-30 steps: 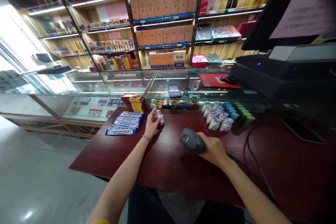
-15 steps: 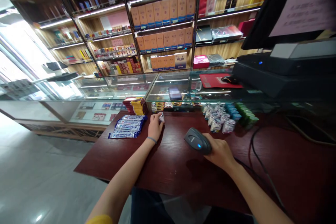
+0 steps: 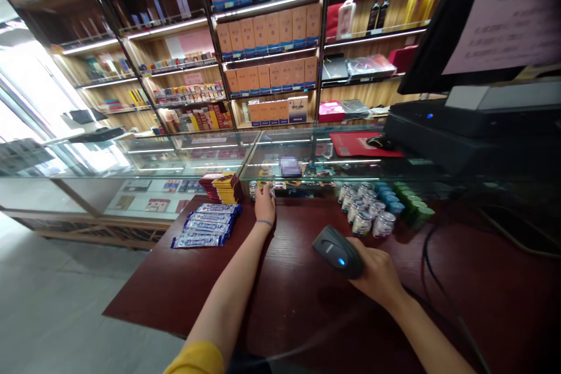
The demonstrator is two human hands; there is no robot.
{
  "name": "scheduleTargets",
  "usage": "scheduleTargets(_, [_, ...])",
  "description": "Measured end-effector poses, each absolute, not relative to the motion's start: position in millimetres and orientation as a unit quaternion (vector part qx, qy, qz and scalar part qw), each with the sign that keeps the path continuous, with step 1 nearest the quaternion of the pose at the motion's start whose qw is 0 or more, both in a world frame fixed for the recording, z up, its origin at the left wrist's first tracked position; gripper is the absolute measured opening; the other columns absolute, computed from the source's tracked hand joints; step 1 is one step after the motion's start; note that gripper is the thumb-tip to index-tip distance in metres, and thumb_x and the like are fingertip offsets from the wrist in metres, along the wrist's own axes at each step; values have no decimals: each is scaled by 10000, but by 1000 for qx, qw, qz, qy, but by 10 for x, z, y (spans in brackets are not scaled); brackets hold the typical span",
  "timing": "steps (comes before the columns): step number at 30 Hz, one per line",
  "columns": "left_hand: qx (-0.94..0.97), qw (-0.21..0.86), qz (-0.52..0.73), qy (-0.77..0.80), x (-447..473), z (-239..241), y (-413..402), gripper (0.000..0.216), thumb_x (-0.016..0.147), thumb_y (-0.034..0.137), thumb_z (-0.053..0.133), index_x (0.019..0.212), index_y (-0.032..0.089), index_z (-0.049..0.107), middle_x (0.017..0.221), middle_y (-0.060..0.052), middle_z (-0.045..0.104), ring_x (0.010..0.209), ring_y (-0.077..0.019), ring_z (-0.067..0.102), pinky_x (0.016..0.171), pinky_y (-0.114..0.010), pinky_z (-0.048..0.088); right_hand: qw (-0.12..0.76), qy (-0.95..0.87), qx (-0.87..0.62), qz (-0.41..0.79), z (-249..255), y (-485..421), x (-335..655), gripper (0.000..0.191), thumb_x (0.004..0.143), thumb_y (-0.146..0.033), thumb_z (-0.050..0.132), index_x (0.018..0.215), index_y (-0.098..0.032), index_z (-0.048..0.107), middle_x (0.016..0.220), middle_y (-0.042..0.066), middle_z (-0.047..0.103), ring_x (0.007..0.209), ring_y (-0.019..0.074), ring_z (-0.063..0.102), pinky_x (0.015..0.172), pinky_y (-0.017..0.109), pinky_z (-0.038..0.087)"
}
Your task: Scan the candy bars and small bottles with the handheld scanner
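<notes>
My left hand (image 3: 265, 207) reaches to the back edge of the dark red-brown table, fingers closed around a small jar (image 3: 272, 190) that they partly cover. Just left of it stands another small jar (image 3: 253, 189). My right hand (image 3: 377, 273) grips a black barcode scanner (image 3: 337, 252) above the table, its blue light lit and its head pointing left. On the right stand rows of small jars with silvery lids (image 3: 362, 223), beside blue containers (image 3: 390, 203) and green ones (image 3: 414, 208).
Blue-and-white packets (image 3: 204, 227) lie fanned out at the left, near a stack of red and yellow boxes (image 3: 221, 188). A glass counter (image 3: 210, 155) runs behind the table (image 3: 175, 289). A black monitor (image 3: 432, 41) rises at right; a cable (image 3: 432, 263) trails below it.
My left hand has moved away from me with the small jar, up to the table's back edge beside the other jar. The scanner stays in my right hand, and the view has shifted slightly.
</notes>
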State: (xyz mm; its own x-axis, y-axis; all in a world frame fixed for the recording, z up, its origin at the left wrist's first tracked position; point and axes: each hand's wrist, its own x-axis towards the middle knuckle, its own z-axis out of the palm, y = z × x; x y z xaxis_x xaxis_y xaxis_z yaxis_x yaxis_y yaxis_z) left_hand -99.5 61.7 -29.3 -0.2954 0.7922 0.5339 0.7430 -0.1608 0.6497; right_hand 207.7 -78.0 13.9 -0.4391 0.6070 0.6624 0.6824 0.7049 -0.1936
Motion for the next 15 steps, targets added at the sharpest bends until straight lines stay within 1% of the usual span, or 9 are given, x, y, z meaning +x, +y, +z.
scheduleTargets(3, [590, 22, 475, 652, -990, -311, 667, 542, 823, 83, 547, 1344, 221, 500, 1209, -139, 450, 1070, -259, 550, 926, -419, 485, 371, -844, -382, -61, 145, -776, 2092, 433, 674, -157, 461, 1105, -195, 490, 661, -2, 673, 541, 187, 654, 519, 266, 430])
scheduleTargets(10, [580, 32, 508, 637, -1003, -341, 704, 547, 812, 94, 564, 1337, 229, 490, 1198, -132, 449, 1087, -263, 538, 956, -420, 471, 376, -845, -376, -55, 147, -767, 2108, 429, 707, -166, 481, 1135, -198, 479, 702, 8, 690, 572, 196, 673, 536, 273, 462])
scheduleTargets(15, [595, 13, 502, 627, -1002, -337, 684, 551, 807, 77, 557, 1334, 214, 472, 1238, -144, 441, 1163, -276, 505, 1015, -446, 434, 377, -840, -384, -69, 170, -782, 2114, 415, 703, -169, 475, 1117, -195, 493, 663, 7, 675, 554, 202, 666, 516, 272, 453])
